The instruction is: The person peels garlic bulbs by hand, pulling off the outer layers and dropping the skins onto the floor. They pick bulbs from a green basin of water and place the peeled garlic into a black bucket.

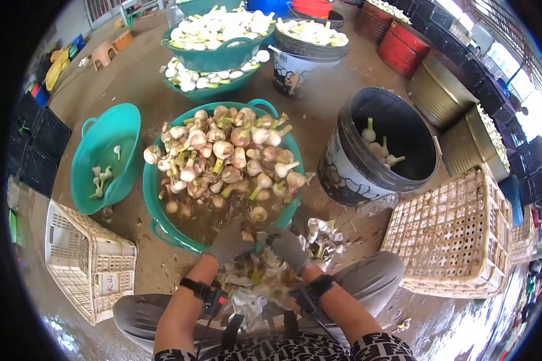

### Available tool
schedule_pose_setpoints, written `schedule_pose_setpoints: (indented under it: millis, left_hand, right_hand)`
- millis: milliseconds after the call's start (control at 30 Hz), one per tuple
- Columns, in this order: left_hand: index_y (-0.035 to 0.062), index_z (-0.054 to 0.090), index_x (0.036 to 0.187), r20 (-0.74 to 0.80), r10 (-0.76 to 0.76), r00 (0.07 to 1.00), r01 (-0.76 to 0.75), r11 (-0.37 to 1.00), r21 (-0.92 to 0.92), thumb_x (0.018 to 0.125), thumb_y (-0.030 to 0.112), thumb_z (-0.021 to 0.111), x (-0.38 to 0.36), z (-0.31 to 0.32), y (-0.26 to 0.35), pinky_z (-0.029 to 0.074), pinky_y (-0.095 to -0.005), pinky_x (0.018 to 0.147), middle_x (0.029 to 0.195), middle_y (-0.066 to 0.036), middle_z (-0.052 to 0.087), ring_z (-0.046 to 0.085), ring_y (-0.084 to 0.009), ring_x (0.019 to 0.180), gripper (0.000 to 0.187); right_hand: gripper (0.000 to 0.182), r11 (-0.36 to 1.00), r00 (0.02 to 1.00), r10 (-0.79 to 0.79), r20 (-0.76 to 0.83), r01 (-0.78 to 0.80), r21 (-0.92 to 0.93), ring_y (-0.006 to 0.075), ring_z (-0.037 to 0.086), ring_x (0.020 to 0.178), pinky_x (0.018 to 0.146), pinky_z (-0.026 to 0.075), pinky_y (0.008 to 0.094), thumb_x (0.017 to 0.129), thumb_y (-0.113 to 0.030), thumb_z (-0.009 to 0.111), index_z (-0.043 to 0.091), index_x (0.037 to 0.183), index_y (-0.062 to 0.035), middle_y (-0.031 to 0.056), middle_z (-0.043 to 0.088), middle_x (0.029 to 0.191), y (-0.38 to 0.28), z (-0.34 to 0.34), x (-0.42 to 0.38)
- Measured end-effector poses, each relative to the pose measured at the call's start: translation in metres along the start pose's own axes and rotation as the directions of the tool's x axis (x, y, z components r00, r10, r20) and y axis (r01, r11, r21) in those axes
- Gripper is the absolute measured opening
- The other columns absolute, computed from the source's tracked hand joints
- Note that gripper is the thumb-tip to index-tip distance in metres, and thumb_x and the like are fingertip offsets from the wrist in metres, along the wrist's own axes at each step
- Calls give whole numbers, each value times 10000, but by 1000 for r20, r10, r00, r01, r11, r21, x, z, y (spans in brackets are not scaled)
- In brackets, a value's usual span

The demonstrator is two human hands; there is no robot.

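Both hands wear grey gloves and meet at the near rim of a green tub (150,198). The tub holds murky water and a heap of garlic bulbs (223,150) with short cut stems. My left hand (230,242) is closed around a brownish garlic bulb (247,228). Close beside it, my right hand (290,249) has its fingers curled in; whatever they hold is too dark and small to name. Below the hands, loose garlic skins (253,283) lie between the legs, and more peelings (323,237) lie right of the tub.
At left, a tilted teal basin (81,162) holds several peeled bulbs above a cream crate (93,253). A black bucket (379,186) with a few bulbs stands at right, beside another crate (445,234). Behind are stacked basins (217,59) of white garlic and metal drums (403,48).
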State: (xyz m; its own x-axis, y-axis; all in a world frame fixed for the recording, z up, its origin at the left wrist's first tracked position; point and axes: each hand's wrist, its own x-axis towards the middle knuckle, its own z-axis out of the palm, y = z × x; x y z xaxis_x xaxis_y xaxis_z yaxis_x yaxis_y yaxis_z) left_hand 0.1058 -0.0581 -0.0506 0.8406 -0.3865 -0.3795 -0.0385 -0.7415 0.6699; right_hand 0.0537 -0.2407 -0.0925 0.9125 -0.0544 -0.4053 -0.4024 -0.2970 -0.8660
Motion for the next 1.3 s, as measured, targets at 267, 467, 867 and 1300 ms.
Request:
schedule_pose_setpoints:
  millis: [267,467,867,1300]
  left_hand:
    - [72,451,1205,-234,243,941,-257,966,-31,661,255,751,-56,8,27,466,-386,796,1042,-144,600,593,-315,939,648]
    - [13,484,1185,-339,322,884,-429,847,-314,772,171,645,-63,28,21,449,-307,821,1075,-95,547,553,-192,945,470]
    - [12,482,1203,-293,423,858,-437,899,18,839,246,568,-55,26,-11,454,-335,821,1131,-112,551,550,-209,986,441]
    - [1,485,1209,-198,31,980,-173,631,-756,921,327,488,-65,35,2,534,-279,694,1051,-81,567,587,-145,873,435]
  right_hand:
    - [280,735,873,-484,65,445,-512,300,585,620,565,443,407,833,-317,563,634,816,-46,144,573,653,13,20,-7]
    - [299,973,973,-229,3,229,19,259,562,581,539,428,390,835,-313,557,601,757,-27,144,558,642,-29,9,-36]
    - [86,839,886,-442,141,464,-285,249,619,688,642,481,362,675,-91,587,649,721,-53,96,620,684,-41,-1,-49]
    - [160,829,833,-545,94,552,-91,88,541,516,455,416,247,855,-123,524,640,809,-24,38,582,619,-45,-5,-48]
